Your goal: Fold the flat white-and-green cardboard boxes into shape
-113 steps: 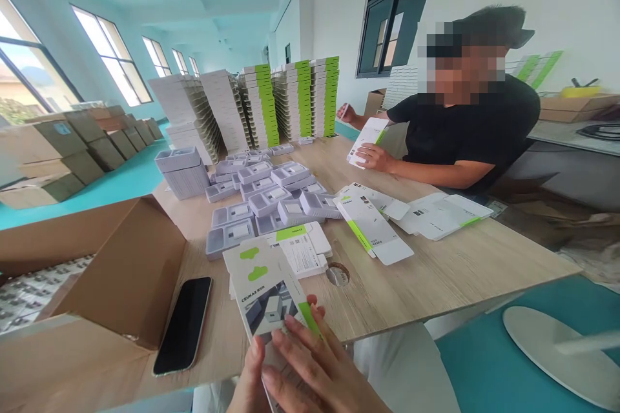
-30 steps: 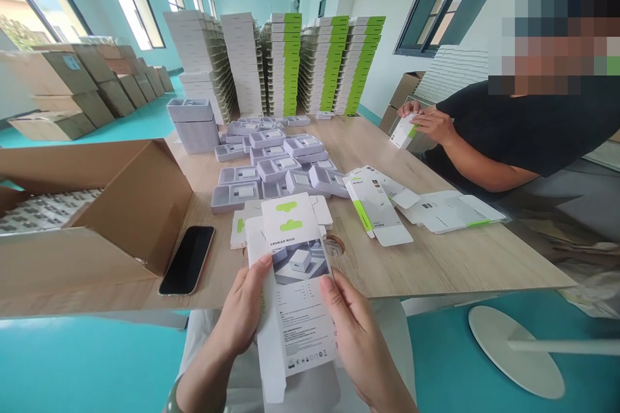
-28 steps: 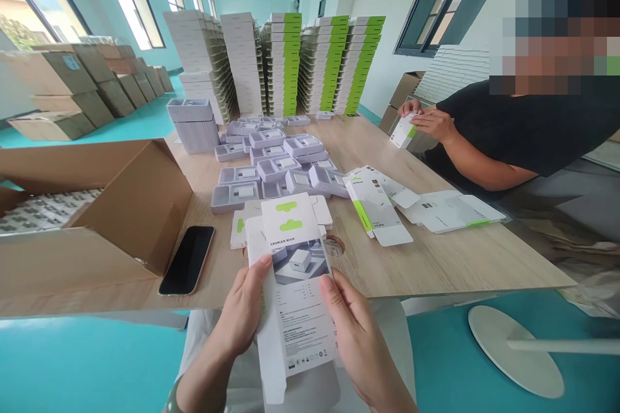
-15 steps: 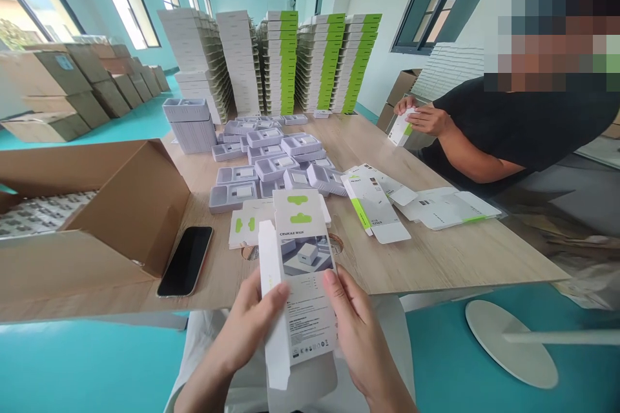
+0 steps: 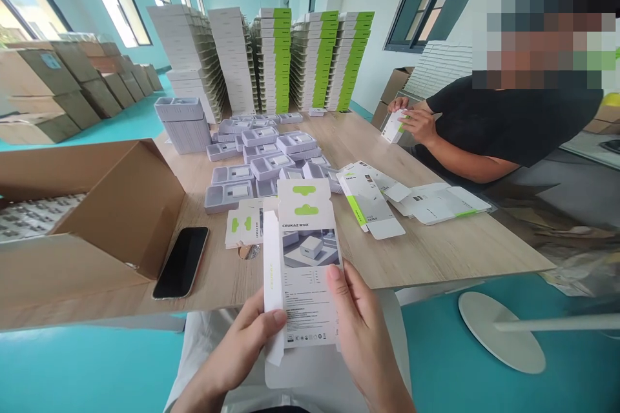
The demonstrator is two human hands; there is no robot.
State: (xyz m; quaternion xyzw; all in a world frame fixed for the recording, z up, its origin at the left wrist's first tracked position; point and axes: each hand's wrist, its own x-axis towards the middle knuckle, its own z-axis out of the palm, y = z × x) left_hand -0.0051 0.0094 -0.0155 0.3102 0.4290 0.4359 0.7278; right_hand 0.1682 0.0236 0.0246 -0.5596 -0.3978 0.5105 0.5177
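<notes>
A white cardboard packaging box (image 5: 310, 297), printed with a charger picture and green hanger slots, is held upright over my lap. My left hand (image 5: 242, 342) grips its lower left side, the thumb on the narrow side panel. At the right edge my right hand (image 5: 361, 329) is closed on it, thumb on the front. The bottom flap hangs down unfolded. Beyond the box lie grey-lilac plastic trays (image 5: 229, 195) with white pieces in them. Flat printed cartons (image 5: 245, 222) lie just behind it on the table.
An open brown carton (image 5: 121, 219) and a black phone (image 5: 181, 262) are on the left. More unfolded boxes (image 5: 372, 203) lie to the right. Tall stacks of white and green boxes (image 5: 276, 58) stand at the back. A co-worker (image 5: 479, 122) at right handles a similar box.
The box has risen slightly and its front has turned more squarely toward me. My left hand has slid lower along its side. The view has shifted a little to the right.
</notes>
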